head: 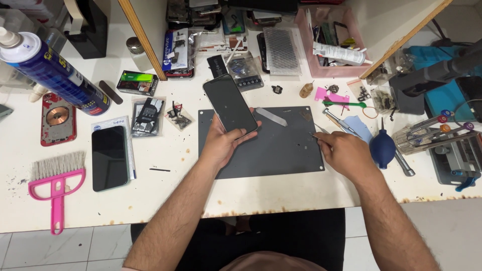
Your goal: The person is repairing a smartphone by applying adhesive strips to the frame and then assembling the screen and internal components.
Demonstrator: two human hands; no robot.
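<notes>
Left hand (219, 145) gripping a dark phone (230, 105) over the grey mat (271, 150).
I'm pinching a thin tool (315, 135) in my right hand (346, 153) at the mat's right edge.

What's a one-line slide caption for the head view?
Left hand holds a dark phone over a grey mat; right hand pinches a thin tool on a cluttered white bench.

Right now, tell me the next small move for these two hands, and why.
Probably bring the thin tool in the right hand across to the phone's lower edge. The left hand already holds the phone tilted up off the grey mat, screen dark, while the tool tip points at bare mat, well apart from it.
</notes>
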